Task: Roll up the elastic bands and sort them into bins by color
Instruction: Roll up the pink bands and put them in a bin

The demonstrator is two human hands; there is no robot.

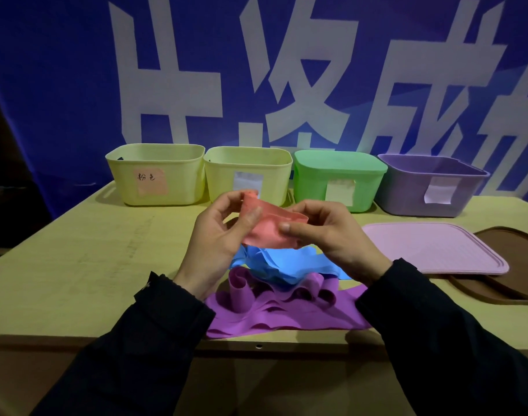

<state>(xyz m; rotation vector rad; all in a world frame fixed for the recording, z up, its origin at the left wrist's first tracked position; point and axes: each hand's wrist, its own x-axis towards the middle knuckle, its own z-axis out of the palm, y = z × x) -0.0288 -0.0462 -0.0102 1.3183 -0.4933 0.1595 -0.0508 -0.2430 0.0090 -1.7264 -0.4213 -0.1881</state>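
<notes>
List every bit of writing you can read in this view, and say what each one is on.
"粉色": handwritten on the pink note stuck to the leftmost yellow bin.
Backdrop: huge white characters, cropped by the frame; only "成" reads with fair confidence.
Labels on the second yellow bin, green bin and purple bin: no writing can be made out.

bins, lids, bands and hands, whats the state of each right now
left yellow bin: open, pink label
second yellow bin: open
green bin: lid on
purple bin: open
pink lid: flat on the table
pink band: held up, partly rolled
blue band: loose, on the purple band
purple band: unrolled, crumpled
left hand: pinching the pink band
right hand: pinching the pink band
</notes>
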